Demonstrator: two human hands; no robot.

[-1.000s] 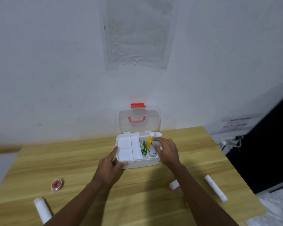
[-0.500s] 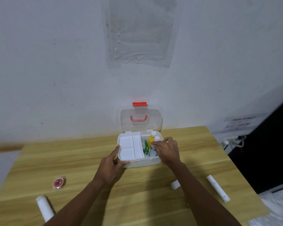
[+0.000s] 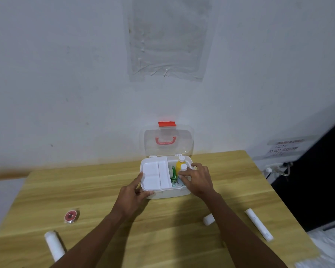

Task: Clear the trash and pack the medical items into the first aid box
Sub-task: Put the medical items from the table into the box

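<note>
The white first aid box (image 3: pixel 168 193) stands at the back of the wooden table, its clear lid (image 3: pixel 168 142) with a red handle upright. A white divided tray (image 3: pixel 156 176) fills its left half. In the right half I see a green packet (image 3: pixel 173 174), a yellow bottle (image 3: pixel 179 165) and a white-capped bottle (image 3: pixel 183 168). My right hand (image 3: pixel 198 179) reaches into that half with fingers closed around the white-capped bottle. My left hand (image 3: pixel 132 196) grips the box's front left corner.
On the table lie a small red round tin (image 3: pixel 71 216) at the left, a white roll (image 3: pixel 54 245) at the front left, a short white roll (image 3: pixel 208 219) and a long white tube (image 3: pixel 259 224) at the right. Wall behind; dark drop beyond the right edge.
My right hand has lowered the white-capped bottle deeper into the box's right half beside the yellow bottle. My left hand has stayed on the box's corner.
</note>
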